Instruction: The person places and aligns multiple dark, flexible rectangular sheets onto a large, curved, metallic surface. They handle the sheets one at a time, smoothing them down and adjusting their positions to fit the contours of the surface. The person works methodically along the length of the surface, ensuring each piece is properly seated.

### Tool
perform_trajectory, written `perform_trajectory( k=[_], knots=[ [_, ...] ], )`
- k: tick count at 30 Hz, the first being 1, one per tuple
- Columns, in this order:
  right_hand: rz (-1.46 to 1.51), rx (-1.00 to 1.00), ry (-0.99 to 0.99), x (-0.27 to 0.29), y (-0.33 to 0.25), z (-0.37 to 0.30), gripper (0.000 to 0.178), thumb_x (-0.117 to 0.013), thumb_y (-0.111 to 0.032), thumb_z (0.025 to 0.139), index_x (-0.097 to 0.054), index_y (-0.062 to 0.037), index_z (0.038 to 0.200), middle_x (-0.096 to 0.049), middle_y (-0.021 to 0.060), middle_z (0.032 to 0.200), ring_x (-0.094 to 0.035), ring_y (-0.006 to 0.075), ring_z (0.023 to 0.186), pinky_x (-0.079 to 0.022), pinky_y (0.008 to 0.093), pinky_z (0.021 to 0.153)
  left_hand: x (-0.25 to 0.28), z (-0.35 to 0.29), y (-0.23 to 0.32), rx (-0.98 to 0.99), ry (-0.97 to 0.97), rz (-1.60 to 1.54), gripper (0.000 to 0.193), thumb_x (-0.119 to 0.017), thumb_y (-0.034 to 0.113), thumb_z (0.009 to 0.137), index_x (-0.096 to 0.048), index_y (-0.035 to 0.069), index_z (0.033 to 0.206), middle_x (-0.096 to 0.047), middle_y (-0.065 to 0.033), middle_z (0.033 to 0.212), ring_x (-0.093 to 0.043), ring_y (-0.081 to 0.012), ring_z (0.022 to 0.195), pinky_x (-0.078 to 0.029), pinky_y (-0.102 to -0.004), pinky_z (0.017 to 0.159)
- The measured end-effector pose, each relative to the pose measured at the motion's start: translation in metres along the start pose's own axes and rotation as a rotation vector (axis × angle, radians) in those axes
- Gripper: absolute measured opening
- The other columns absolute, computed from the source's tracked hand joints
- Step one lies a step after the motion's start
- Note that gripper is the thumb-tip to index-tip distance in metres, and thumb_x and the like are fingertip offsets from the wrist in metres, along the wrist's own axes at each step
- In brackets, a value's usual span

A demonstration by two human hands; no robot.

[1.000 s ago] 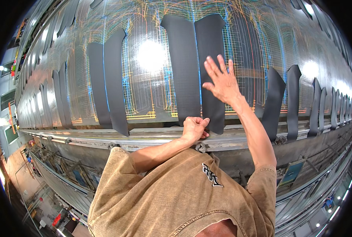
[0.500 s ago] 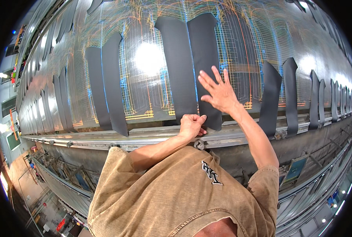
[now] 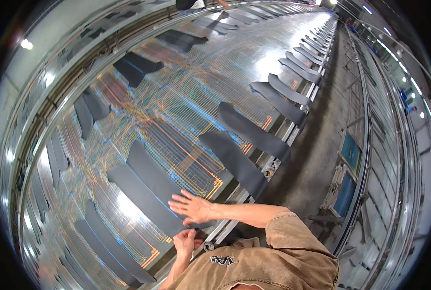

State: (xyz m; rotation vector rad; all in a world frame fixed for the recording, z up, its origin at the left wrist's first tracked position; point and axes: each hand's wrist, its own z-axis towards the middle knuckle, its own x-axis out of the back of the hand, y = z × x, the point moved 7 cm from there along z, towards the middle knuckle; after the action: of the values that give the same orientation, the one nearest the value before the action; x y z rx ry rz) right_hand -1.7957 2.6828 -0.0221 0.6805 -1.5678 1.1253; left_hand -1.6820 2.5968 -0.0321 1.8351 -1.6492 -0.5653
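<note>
Two long dark grey fabric-like pieces lie side by side on a glossy table printed with coloured lines: a left piece (image 3: 137, 194) and a right piece (image 3: 153, 169). A thin blue line runs between them. My right hand (image 3: 192, 207) is spread flat, palm down, over the near part of the right piece, fingers pointing left. Close to the pieces' near ends, by the table's edge, my left hand (image 3: 185, 242) is closed with thumb and fingers pressed together. Whatever it pinches, if anything, is hidden.
A metal rail (image 3: 221, 233) runs along the table's near edge. More grey pieces lie to the right (image 3: 236, 164) and left (image 3: 113, 246), with rows beyond. A person (image 3: 190, 6) stands at the far side. Blue panels (image 3: 345, 195) lean right of the aisle.
The view has swung to the right, bringing the table's long stretch and the person into sight. My right hand remains spread over the right piece; my left hand stays closed near the edge.
</note>
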Motion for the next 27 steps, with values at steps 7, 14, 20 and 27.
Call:
perform_trajectory(
  k=[7, 14, 20, 27],
  knots=[
    [0.239, 0.041, -0.153, -0.001, -0.049, -0.066, 0.068, -0.037, -0.051, 0.1, -0.037, -0.0015, 0.147, -0.029, 0.0157, 0.157, -0.019, 0.0329, 0.148, -0.014, 0.0507, 0.12, 0.012, -0.039, 0.076, -0.919, 0.337, 0.846, 0.051, -0.071, 0.012, 0.084, -0.054, -0.002, 0.129, -0.057, -0.0236, 0.13, -0.056, -0.0374, 0.12, -0.045, -0.0461, 0.099],
    [0.303, -0.088, 0.141, 0.004, -0.043, -0.083, 0.046, -0.049, -0.046, 0.097, -0.06, -0.0017, 0.103, -0.062, 0.0121, 0.102, -0.058, 0.0321, 0.105, -0.042, 0.045, 0.089, -0.027, 0.006, 0.059, -0.89, 0.116, 1.235, 0.065, -0.062, 0.029, 0.091, -0.038, 0.007, 0.148, -0.022, -0.0199, 0.159, -0.017, -0.0442, 0.146, -0.014, -0.0601, 0.116],
    [0.263, -0.317, 0.035, 0.001, -0.027, -0.074, 0.048, -0.049, -0.05, 0.097, -0.069, -0.0069, 0.091, -0.066, 0.0105, 0.091, -0.062, 0.0322, 0.091, -0.046, 0.0486, 0.081, -0.029, 0.008, 0.053, -0.98, 0.215, 1.282, 0.066, -0.064, 0.027, 0.088, -0.039, 0.012, 0.148, -0.023, -0.0174, 0.159, -0.015, -0.0414, 0.147, -0.012, -0.0585, 0.117],
    [0.248, -0.271, 0.158, 0.011, -0.028, -0.083, 0.042, -0.056, -0.049, 0.093, -0.068, -0.0083, 0.087, -0.067, 0.0087, 0.088, -0.06, 0.0288, 0.095, -0.042, 0.0444, 0.089, -0.032, 0.0, 0.053, -1.02, 0.117, 1.353, 0.053, -0.064, 0.024, 0.088, -0.053, 0.03, 0.14, -0.029, -0.0107, 0.158, -0.016, -0.0415, 0.147, -0.01, -0.0656, 0.114]
  ],
)
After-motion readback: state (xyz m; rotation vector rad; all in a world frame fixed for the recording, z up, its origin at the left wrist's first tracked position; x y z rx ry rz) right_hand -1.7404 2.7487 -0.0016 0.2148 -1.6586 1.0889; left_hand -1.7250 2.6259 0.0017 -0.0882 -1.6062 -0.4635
